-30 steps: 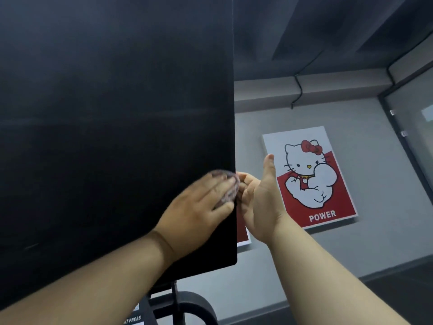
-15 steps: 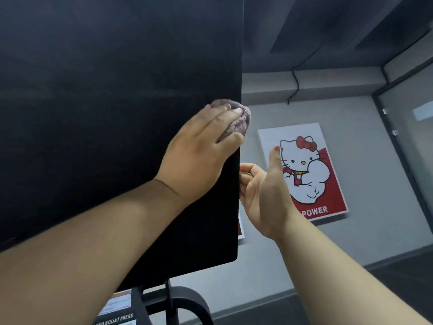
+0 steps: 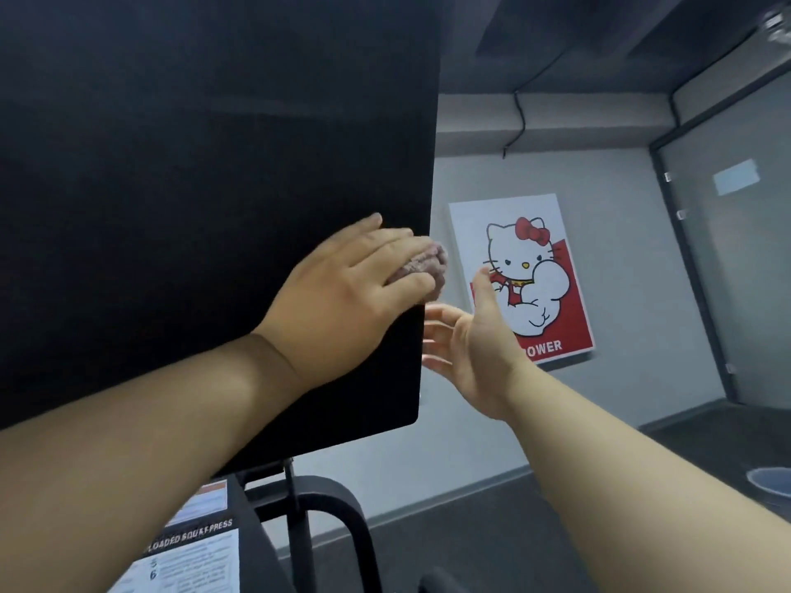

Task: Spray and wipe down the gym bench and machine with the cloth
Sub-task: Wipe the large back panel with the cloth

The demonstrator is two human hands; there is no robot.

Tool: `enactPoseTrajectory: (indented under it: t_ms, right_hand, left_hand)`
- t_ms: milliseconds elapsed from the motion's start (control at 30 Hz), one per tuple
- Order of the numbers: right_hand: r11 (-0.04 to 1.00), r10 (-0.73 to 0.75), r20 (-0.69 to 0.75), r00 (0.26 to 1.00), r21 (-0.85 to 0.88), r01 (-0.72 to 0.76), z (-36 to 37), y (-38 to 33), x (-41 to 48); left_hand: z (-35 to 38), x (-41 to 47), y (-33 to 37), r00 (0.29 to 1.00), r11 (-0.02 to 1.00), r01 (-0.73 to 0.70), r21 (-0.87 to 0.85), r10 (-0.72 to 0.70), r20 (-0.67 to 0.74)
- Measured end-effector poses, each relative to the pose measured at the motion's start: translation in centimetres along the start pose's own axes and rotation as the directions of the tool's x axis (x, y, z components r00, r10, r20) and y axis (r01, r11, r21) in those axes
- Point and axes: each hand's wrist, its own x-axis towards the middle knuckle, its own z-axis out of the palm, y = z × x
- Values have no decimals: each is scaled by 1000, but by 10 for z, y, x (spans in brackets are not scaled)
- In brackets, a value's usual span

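While the machine's black pad [image 3: 192,186] fills our upper left view, our left hand [image 3: 351,293] lies flat against it near its right edge, fingers straight. Our right hand [image 3: 475,348], fingers spread, hangs just beside that edge, holding nothing. Under our left fingers the bunched pinkish cloth [image 3: 423,263] is pressed to the pad.
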Motion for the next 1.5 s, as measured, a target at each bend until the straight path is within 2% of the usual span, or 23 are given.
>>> enactPoseTrajectory:
  t_ms: [67,133,233,400,467,533,633,733,867,1067,1133,1233,1300,1333,1400,1500]
  right_hand:
    - [998,70,-19,997,-5,-70,-9,28,-3]
    - [996,76,-18,997,40,-75,-9,45,-1]
    - [996,70,31,997,-49,-69,-2,53,8]
    - [990,88,25,996,-115,-84,-6,71,6]
    - [994,84,29,996,-72,-82,-7,74,6]
    - [997,80,21,997,-5,-80,-10,75,8]
    - [993,98,11,995,70,-98,-15,80,12]
    - [979,99,10,995,176,-99,-16,91,16]
    - [950,74,49,996,299,-85,-14,97,14]
    - [961,99,-12,995,262,-92,-10,96,7]
    - [949,112,-36,993,299,-96,-8,97,7]
    - [923,139,-102,985,373,-92,-8,98,7]
    - [910,172,-147,974,404,-99,-4,104,4]
    - [898,194,-154,969,424,-112,0,108,1]
    - [859,239,-162,957,494,-131,11,118,-5]
    - [831,245,-192,950,546,-104,19,125,-8]
  left_hand:
    - [10,-22,11,999,1000,2,-16,-2,34]
    - [27,-52,30,994,998,-64,-24,66,86]
    - [47,-82,50,984,992,-112,-62,119,130]
    - [61,-98,63,947,973,-193,-125,218,234]
    - [52,-84,62,965,976,-161,-144,186,185]
    - [34,-57,57,991,981,-105,-163,117,66]
    - [20,-27,37,998,997,-21,-81,15,-65]
    - [37,-39,35,999,999,-25,-25,25,20]
    - [63,-84,65,982,989,-85,-120,103,158]
    - [62,-127,84,935,977,-115,-180,168,314]
    - [46,-120,77,959,977,-79,-199,129,252]
    - [14,-83,50,999,977,13,-211,-4,43]
    - [2,-62,24,993,987,100,-129,-106,-43]
    - [3,-58,16,990,988,132,-75,-135,-41]
    - [14,-67,19,994,993,106,-47,-104,36]
    - [39,-117,48,977,994,-22,-106,44,207]
